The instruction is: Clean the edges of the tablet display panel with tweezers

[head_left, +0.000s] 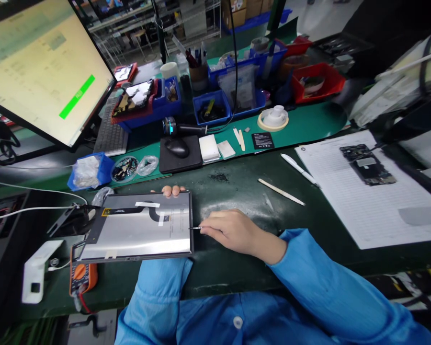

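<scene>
A tablet-like panel (140,227) with a silver back, black flex strip and white tape pieces is held tilted above the bench. My left hand (173,190) supports it from underneath; only fingertips show over its far edge. My right hand (233,232) rests on the dark green mat beside the panel's right edge, fingers pinched on a thin metal tool (195,228) whose tip touches that edge. Both arms wear blue sleeves.
A monitor (46,62) stands at the back left above a keyboard (111,132). Mouse on pad (177,148), blue and red parts bins (215,103), white stick (280,191), pen (298,168), paper sheet (373,206) carrying a circuit board (368,165), orange multimeter (82,278).
</scene>
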A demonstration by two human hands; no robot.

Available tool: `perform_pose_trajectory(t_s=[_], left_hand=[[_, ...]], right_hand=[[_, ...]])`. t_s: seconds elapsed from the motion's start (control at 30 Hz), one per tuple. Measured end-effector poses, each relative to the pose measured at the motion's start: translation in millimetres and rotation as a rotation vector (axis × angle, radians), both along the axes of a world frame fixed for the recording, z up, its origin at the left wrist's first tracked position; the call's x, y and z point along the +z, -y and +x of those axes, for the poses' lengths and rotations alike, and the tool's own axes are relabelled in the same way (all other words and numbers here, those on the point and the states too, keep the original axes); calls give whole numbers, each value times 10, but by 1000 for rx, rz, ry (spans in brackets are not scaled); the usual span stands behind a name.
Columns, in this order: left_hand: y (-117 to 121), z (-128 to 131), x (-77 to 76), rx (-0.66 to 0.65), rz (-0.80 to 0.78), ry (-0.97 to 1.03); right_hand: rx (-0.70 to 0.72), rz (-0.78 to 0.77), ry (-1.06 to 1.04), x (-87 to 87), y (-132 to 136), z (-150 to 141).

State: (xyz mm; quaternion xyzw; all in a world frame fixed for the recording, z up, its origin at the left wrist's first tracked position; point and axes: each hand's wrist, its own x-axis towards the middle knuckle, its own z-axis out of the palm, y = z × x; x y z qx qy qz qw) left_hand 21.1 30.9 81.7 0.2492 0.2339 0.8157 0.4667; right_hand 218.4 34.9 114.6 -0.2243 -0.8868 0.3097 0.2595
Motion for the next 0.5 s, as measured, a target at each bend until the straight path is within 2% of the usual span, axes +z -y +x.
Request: perform_pose_trajectory(t_s=[0.17,0.33,0.5], left_hand=[[-24,-17,-67,-44,80,105],[-47,-22,-97,-6,67,117],[-26,54,-79,-19,196,160]], right_hand=[[-15,-145,-37,-12,33,-6],[28,-31,-28,-25,19,-6],[19,12,12,3,-2,9]])
